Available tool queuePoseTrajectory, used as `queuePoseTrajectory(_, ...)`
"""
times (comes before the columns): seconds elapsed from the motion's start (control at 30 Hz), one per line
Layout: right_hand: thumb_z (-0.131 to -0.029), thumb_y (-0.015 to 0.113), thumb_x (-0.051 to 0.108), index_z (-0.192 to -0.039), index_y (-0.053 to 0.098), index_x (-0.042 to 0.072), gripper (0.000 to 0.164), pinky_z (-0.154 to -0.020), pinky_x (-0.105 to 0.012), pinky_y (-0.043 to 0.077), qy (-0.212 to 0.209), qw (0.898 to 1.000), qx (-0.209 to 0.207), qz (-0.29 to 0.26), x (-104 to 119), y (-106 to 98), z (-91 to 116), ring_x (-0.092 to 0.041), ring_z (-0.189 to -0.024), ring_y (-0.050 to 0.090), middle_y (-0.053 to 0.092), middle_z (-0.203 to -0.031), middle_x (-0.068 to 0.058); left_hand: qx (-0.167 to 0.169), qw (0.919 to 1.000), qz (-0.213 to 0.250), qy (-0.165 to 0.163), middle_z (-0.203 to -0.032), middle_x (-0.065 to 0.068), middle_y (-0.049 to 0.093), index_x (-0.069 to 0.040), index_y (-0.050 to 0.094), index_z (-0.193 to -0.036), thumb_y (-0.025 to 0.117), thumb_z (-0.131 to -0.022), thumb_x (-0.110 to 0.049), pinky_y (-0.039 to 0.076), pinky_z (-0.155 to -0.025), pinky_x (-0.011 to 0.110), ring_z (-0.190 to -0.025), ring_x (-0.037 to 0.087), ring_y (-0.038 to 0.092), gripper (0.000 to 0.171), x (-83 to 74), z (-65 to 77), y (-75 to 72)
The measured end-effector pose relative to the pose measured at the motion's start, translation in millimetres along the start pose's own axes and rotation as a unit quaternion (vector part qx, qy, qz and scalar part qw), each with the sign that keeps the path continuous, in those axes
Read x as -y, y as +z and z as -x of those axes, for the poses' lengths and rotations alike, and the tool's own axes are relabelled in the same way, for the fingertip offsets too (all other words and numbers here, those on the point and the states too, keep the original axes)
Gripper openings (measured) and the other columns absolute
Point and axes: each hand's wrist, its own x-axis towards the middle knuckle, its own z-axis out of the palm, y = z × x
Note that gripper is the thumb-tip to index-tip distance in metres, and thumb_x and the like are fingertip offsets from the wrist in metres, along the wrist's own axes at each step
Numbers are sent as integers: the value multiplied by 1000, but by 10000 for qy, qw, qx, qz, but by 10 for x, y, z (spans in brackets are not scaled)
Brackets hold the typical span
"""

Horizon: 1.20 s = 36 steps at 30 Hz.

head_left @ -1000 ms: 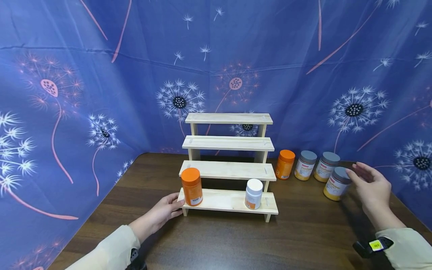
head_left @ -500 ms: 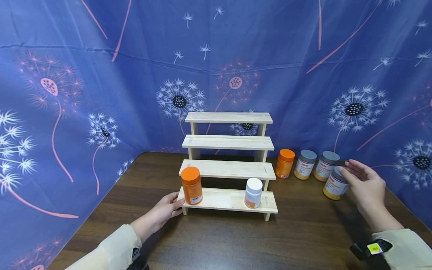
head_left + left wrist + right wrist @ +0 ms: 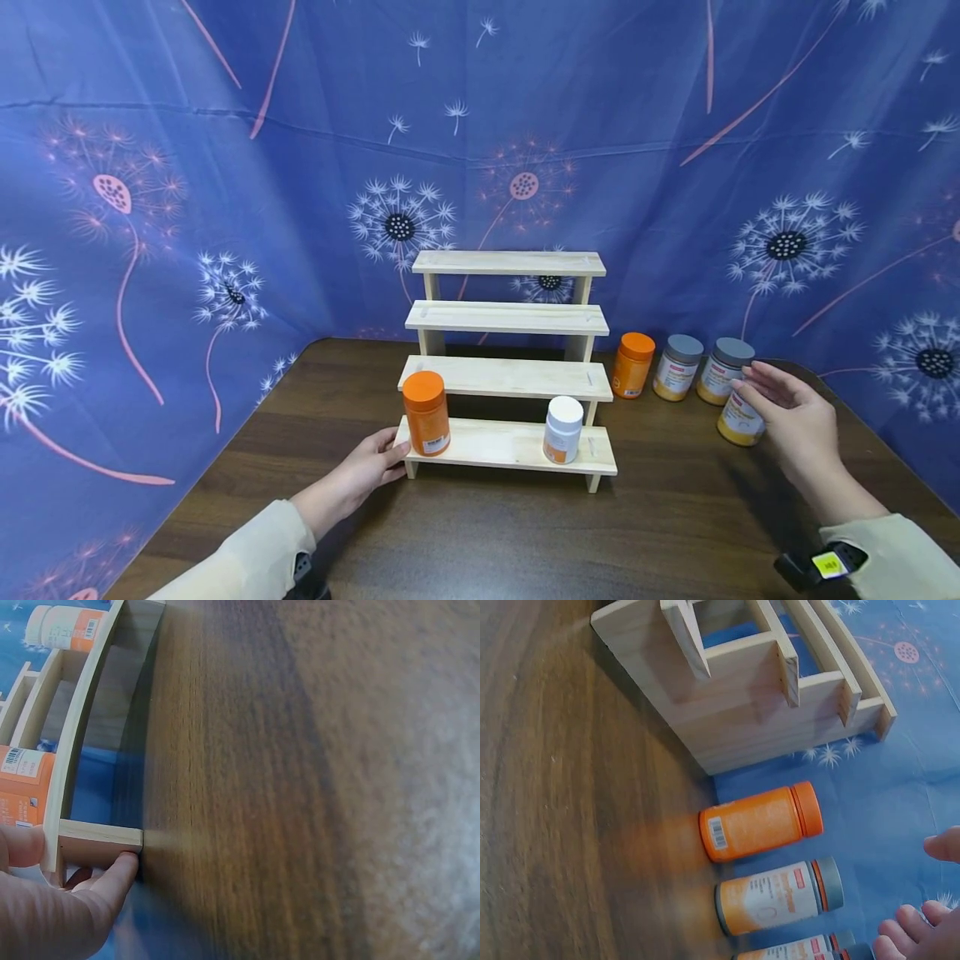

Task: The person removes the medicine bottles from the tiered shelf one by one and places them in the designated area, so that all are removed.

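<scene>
My left hand (image 3: 367,468) grips the left end of the lowest step of a pale wooden tiered display stand (image 3: 495,442). In the left wrist view its thumb lies by the step and a fingertip (image 3: 126,862) presses the stand's leg. At the right, my right hand (image 3: 798,425) hovers at a grey-lidded supplement bottle (image 3: 741,419), covering its lid in the head view. Thumb and fingers are spread apart in the right wrist view; contact with the bottle cannot be made out. On the lowest step stand an orange bottle (image 3: 426,414) and a small white bottle (image 3: 562,431).
Right of the stand, an orange bottle (image 3: 633,365) and two grey-lidded bottles (image 3: 677,368) stand in a row on the dark wooden table (image 3: 465,542). Blue dandelion-print cloth (image 3: 300,208) hangs behind and at both sides.
My right hand has moved left, over the front grey-lidded bottle, whose lid it now hides. The left hand, the stand and the bottles stay in place.
</scene>
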Motion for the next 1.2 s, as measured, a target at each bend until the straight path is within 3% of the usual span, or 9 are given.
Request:
queuePoseTrajectory(0.13,-85,72,4,-112,61,24,35,-71,-1,49,-31,9964,321,-787,-14,53,39,12,-84,64,69,-94,24,34,10000,-13,-15,-140,32,45,13,31,-142,44,-102,-9,47,-103,53,-121,35,54,48,0,-2,-2)
queuePoseTrajectory(0.3,-87,69,2,-111,59,27,36,-73,-1,49,-130,9936,609,-939,-9,124,99,11,-87,64,69,-97,24,42,10000,-25,-50,-140,32,44,13,31,-142,44,-103,-10,46,-103,54,-123,36,54,48,-1,-5,-4)
queuePoseTrajectory(0.53,-88,71,9,-121,57,22,38,-75,-1,48,-78,9941,847,-674,47,230,199,12,-90,62,68,-101,24,-3,10000,-77,-40,-140,32,45,13,31,-142,43,-103,-9,47,-102,54,-123,36,53,47,7,-14,-7)
queuePoseTrajectory(0.77,-88,70,11,-121,54,27,40,-76,-1,48,48,9920,1145,-531,96,348,250,11,-94,60,67,-103,24,-22,10000,-80,-3,-140,31,45,13,31,-142,44,-103,-9,46,-103,55,-122,36,54,47,15,-17,-5)
queuePoseTrajectory(1.2,-90,67,5,-126,51,21,43,-80,-6,51,-182,9838,1679,-595,62,558,414,4,-98,63,68,-108,17,72,9999,-76,57,-141,31,44,13,31,-142,43,-103,-10,46,-103,54,-123,36,53,47,23,-8,1)
